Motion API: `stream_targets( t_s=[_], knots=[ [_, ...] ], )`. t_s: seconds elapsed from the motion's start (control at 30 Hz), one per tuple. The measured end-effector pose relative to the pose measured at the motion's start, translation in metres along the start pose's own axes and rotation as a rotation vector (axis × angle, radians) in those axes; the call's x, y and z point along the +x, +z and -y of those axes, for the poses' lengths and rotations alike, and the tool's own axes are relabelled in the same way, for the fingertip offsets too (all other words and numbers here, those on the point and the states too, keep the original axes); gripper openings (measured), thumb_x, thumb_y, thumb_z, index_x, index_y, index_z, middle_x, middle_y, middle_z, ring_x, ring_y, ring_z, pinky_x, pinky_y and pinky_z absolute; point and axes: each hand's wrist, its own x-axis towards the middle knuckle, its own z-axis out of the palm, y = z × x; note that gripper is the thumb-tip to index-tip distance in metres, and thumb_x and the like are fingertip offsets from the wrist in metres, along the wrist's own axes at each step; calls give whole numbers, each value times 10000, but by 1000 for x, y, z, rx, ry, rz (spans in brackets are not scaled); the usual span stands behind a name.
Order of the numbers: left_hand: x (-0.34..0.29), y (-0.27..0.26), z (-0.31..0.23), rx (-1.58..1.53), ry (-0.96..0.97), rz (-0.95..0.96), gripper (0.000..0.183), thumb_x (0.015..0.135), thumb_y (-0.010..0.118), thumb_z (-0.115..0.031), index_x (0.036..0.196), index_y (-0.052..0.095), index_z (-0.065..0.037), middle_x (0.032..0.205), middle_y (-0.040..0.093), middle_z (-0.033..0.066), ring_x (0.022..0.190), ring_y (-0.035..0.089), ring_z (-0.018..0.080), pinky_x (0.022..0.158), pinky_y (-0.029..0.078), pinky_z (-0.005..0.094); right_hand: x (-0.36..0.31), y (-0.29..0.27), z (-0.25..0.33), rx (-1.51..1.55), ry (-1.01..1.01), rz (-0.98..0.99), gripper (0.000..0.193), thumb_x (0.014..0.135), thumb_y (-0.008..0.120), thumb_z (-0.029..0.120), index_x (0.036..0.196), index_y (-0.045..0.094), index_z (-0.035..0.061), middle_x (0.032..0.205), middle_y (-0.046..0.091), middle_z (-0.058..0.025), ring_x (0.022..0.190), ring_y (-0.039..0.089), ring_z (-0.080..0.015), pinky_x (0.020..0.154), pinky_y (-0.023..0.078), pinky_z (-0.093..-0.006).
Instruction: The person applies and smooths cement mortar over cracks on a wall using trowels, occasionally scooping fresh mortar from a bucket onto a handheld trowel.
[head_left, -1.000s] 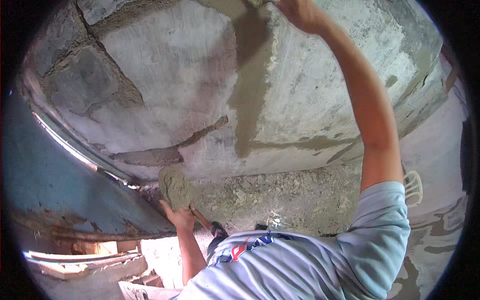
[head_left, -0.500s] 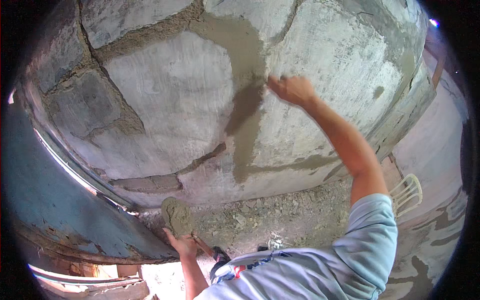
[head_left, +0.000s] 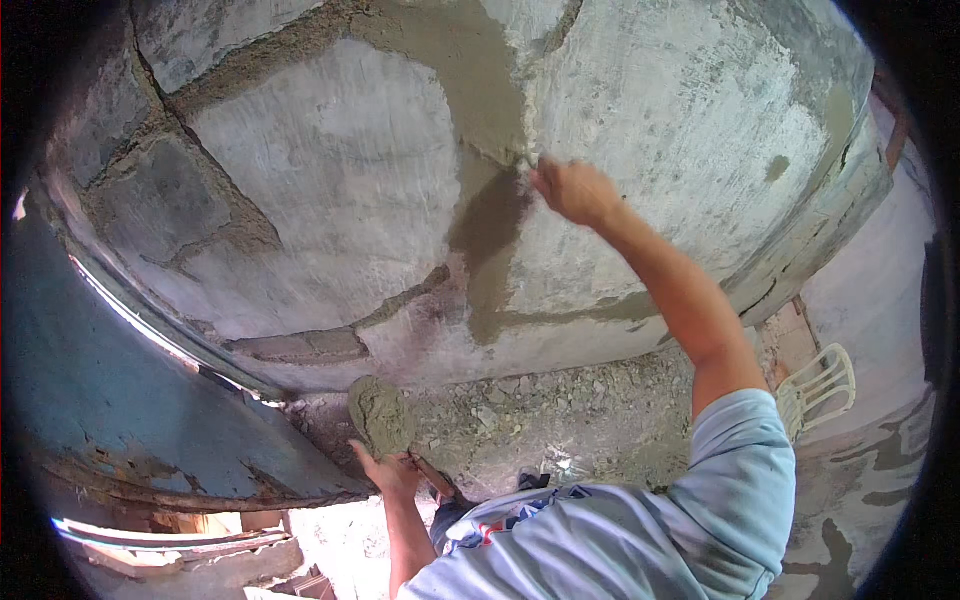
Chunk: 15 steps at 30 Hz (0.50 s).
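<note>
My right hand (head_left: 575, 190) is closed at the wall, beside a vertical band of wet mortar (head_left: 488, 90). It grips a trowel (head_left: 497, 158) that shows as a thin, mortar-coloured edge lying against the band; its handle is hidden in my fingers. Low on the left, my left hand (head_left: 392, 473) is wrapped round a brown-handled tool (head_left: 432, 476), its thumb stretched out. A rounded heap of grey mortar (head_left: 380, 415) sits on that tool and hides its flat part.
The pale wall (head_left: 330, 180) has cracks and rough open channels. Rubble (head_left: 520, 410) lies along its foot. A blue panel (head_left: 130, 390) stands on the left, and a white plastic chair (head_left: 825, 385) is at the right.
My right hand has shifted slightly down with the trowel, whose edge now shows on the mortar band. My left hand and its mortar heap sit a little farther right as the view moved.
</note>
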Motion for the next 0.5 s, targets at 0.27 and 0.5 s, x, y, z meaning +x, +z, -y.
stream_targets(
  t_s=[0.27,0.5],
  knots=[
    [-18,30,11,-31,54,-27,829,1006,303,-739,1538,446,-120,1502,541,84,1292,557,304,951,485,456,-18,-18,7,-97,-118,198,525,1066,400,544,1152,663,98,971,720,-254,923,706,-455,799,557,-574],
    [-4,-3,30,118,71,19,736,1047,266,-681,1434,509,-104,1155,665,74,893,632,256,681,523,404,75,-130,21,35,-327,-386,510,1078,416,484,1061,660,37,938,723,-235,880,682,-470,784,534,-562]
  ],
)
